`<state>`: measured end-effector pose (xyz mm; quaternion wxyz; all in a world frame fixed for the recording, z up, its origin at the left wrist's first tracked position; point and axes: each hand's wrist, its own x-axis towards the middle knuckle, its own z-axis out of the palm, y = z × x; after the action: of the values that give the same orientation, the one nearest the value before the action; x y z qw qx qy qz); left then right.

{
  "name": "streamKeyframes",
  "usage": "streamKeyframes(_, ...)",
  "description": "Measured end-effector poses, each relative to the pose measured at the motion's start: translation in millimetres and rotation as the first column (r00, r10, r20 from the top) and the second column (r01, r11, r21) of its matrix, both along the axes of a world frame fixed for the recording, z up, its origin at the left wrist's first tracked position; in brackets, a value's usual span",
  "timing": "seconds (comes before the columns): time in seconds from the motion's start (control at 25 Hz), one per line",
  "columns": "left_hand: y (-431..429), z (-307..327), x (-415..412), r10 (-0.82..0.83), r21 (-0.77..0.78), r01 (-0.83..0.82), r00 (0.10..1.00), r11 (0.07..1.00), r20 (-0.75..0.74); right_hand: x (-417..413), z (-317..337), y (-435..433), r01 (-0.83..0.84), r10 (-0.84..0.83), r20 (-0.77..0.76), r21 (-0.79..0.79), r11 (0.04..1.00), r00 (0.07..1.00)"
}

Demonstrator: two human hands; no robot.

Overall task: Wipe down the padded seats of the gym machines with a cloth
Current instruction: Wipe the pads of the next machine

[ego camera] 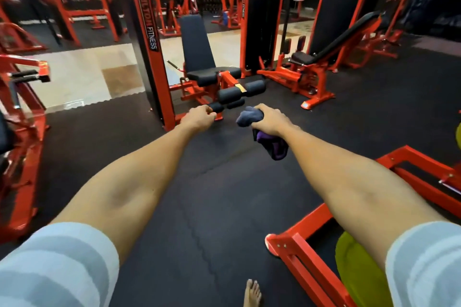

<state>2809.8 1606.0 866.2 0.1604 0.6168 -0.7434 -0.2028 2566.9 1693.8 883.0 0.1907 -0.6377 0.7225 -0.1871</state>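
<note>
Cloth (250,116) bunched in the right hand (270,121), both arms stretched forward.
That hand's fingers curl round the cloth, one end sticking out past the knuckles, the other (purple) hanging below the wrist; the left hand (199,117) is curled, holding nothing, and the black seat (208,75) lies well beyond both sets of fingertips.

Head camera looks forward and down at left hand (199,117) and right hand (270,121).
</note>
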Motion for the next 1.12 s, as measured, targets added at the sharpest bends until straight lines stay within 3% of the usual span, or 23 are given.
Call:
streamKeyframes(0.24,-152.8,-17.4,-110.2,-0.100,-0.013,0.100,0.995,0.995,-0.006,-104.1,-20.8,-145.9,0.082,-0.082,-0.010,0.004,0.997,0.997)
streamKeyframes(0.6,-366.4,-5.5,-254.1,-0.175,0.011,0.176,0.984,0.984,-0.030,-244.9,3.9,-327.9,0.200,-0.201,-0.048,-0.013,0.980,0.978)
streamKeyframes(1.12,-677.1,17.6,-498.0,-0.467,-0.030,0.466,0.878,0.884,-0.111,-432.9,20.5,-570.1,0.433,-0.434,-0.007,-0.059,0.899,0.901)
